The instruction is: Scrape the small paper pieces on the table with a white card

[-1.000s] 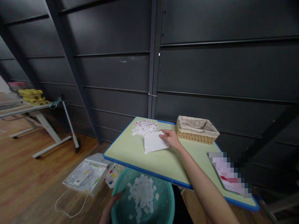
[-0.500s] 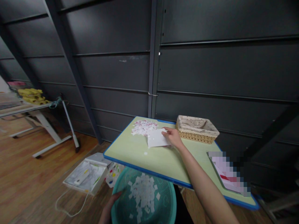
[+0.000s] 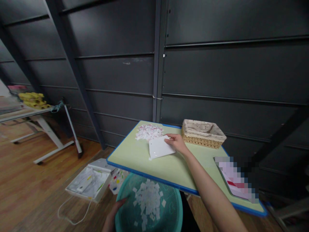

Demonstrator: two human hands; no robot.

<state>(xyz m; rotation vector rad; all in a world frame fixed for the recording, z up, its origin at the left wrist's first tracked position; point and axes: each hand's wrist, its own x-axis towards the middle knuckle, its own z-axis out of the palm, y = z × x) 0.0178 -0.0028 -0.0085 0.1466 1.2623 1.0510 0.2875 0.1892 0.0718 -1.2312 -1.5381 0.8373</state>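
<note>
My right hand [image 3: 176, 142] is closed on a flat white card [image 3: 160, 147] with rounded corners and small holes, held low over the yellow-green tabletop [image 3: 130, 151]. A small white scrap [image 3: 150, 158] shows at the card's near-left corner. Just beyond the card lies a heap of white and pinkish scraps [image 3: 150, 131]. Below the table's near edge, my left hand [image 3: 116, 211] grips the left rim of a green plastic basket [image 3: 172, 190]; its fingers are partly hidden. Small white square pieces [image 3: 147, 199] lie inside that basket.
A lined wicker basket [image 3: 204, 138] stands at the table's back right. Nearer on the right lies a flat, blurred-out object [image 3: 235, 178]. An open white box [image 3: 88, 182] with a cord is on the floor at left. Another table [image 3: 29, 112] holds yellow items [image 3: 33, 100].
My right hand has drawn the white card slightly toward me and left, turning it. The card's near corner now meets the small loose scrap. My left hand stays on the green basket.
</note>
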